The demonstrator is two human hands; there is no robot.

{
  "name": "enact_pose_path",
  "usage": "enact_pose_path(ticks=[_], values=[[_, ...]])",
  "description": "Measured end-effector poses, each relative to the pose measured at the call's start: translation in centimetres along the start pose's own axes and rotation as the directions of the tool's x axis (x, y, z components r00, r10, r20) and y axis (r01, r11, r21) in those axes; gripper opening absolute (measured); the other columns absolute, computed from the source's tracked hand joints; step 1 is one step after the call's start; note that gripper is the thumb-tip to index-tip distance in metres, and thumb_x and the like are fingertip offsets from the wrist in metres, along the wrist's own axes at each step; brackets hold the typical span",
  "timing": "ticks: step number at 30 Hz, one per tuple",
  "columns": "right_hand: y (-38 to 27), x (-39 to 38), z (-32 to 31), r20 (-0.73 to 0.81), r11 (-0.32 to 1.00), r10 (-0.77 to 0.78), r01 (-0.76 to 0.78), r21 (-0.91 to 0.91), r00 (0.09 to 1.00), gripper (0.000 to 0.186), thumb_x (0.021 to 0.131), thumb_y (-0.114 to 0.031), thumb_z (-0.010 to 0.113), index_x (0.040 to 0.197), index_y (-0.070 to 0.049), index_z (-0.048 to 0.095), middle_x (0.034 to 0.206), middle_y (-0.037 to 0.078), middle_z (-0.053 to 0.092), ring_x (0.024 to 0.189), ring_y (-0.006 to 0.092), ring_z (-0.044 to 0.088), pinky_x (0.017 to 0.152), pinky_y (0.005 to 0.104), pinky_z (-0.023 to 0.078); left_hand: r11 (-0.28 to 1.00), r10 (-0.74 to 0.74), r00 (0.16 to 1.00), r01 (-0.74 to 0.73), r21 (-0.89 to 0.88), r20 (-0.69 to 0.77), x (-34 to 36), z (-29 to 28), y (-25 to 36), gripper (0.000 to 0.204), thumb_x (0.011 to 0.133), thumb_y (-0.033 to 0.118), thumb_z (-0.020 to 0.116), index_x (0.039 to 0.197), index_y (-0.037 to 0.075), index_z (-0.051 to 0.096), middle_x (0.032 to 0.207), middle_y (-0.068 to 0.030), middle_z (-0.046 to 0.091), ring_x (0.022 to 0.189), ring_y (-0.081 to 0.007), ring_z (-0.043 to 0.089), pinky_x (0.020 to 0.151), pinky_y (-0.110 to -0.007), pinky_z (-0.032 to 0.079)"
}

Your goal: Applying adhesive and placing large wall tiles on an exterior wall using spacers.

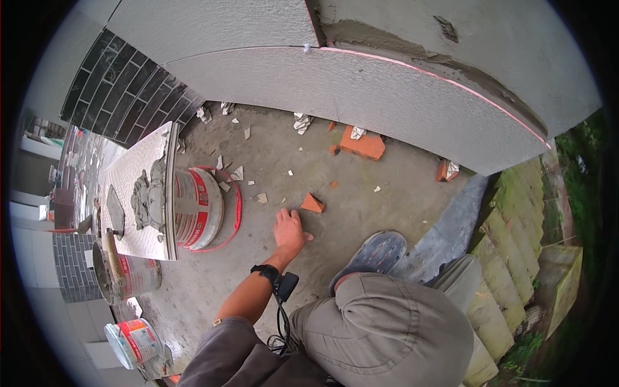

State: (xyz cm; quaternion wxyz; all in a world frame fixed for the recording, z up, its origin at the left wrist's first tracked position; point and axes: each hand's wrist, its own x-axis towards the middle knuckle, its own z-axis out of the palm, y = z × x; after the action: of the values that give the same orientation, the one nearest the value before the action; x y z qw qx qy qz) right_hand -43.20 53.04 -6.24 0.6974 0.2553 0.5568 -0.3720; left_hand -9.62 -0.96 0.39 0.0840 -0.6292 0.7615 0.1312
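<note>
Has a grey concrete floor [348, 213] at the centre. Shows pale, textured wall panels [309, 77] at 12 o'clock, bordered by rough mortar [380, 40] toward 1 and grey plaster [516, 51] at 2. Carries dark brick-patterned tiling [122, 90] at 10 o'clock. Opens at 3 onto green foliage [590, 168], with mossy, overlapping slabs [496, 300] at 4. Looks evenly lit by soft daylight.

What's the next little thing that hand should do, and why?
Maybe the left hand should reach a little forward and right to the small broken brick piece. It's the nearest brick piece on the floor, nothing seems to block it, and it looks small enough to grab.
</note>
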Motion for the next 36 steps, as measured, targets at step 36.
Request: enact_pose_path(ticks=[36], values=[[4.0,-4.0,5.8,-0.173,0.918,-0.29,0.324,0.228,0.941,0.046,0.095,-0.023,0.071,0.133,0.001,0.059,0.123,0.014,0.069,0.107,0.0262,0.071,0.093,0.0418,0.058,0.991,0.131,0.991,-0.13,0.031,-0.029,0.8,0.9,-0.1,0.083,0.048,0.024,0.1,0.113,-0.005,0.056,0.12,-0.0196,0.054,0.118,-0.0411,0.051,0.1,-0.046,0.047]])
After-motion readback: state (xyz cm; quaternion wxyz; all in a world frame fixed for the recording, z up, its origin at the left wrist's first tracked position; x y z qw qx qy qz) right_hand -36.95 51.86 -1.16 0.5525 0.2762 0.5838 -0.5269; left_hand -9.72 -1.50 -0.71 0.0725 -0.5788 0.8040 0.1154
